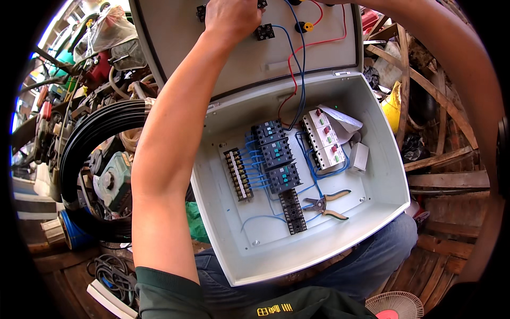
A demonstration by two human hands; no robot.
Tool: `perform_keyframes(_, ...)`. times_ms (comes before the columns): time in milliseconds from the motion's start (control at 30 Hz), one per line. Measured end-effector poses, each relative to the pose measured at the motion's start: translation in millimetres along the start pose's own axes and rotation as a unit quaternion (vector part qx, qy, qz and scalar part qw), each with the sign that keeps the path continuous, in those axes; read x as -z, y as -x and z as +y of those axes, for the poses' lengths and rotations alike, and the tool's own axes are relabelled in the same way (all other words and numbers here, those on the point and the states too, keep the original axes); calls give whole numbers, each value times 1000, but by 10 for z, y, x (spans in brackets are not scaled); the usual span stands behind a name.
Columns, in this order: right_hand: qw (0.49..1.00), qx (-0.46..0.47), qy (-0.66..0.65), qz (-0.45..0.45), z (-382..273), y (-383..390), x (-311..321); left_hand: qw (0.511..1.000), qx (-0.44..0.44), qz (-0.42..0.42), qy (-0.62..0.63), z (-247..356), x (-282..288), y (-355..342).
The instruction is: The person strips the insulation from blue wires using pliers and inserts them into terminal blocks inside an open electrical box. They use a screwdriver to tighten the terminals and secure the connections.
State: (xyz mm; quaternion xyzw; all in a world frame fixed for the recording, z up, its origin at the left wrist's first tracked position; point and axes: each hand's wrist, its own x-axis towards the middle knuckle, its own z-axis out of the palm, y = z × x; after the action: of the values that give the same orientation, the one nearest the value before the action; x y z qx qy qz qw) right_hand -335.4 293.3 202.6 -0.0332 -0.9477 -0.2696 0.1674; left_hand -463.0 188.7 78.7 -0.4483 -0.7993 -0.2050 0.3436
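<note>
My left hand [234, 15] is at the back of the raised enclosure lid [239, 64] at the top edge, fingers curled by black switch blocks [264, 32]; what they hold is hidden. My right forearm [451, 53] arches to the top edge, its hand out of view. Red and blue wires run from yellow-fronted lid parts [307, 26] into the grey box [380, 191]. Inside are a terminal strip [237, 173], three contactors [276, 154], white breakers [324, 135], black sockets [292, 212] and wire strippers [324, 204]. A small grey block [358, 157] sits beside the breakers.
A thick black cable coil [79, 149] lies left of the box among cluttered machine parts and a teal unit [114, 186]. Wooden slats [446, 181] and a yellow object [392, 106] are at the right. A fan [394, 305] stands at the lower right, beside my knee.
</note>
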Motion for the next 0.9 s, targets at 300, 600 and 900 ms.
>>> perform_keyframes(300, 941, 279, 188, -24, -116, -37, 216, 1000, 4, -3, 31, -7, -58, -34)
perform_keyframes(600, 998, 23, -46, -43, -252, 39, 307, 998, 5, 27, 63, 49, 41, 5)
perform_keyframes(900, 923, 18, -353, -151, 240, 1873, -230, 988, -83, 132, 9, 103, 368, 317)
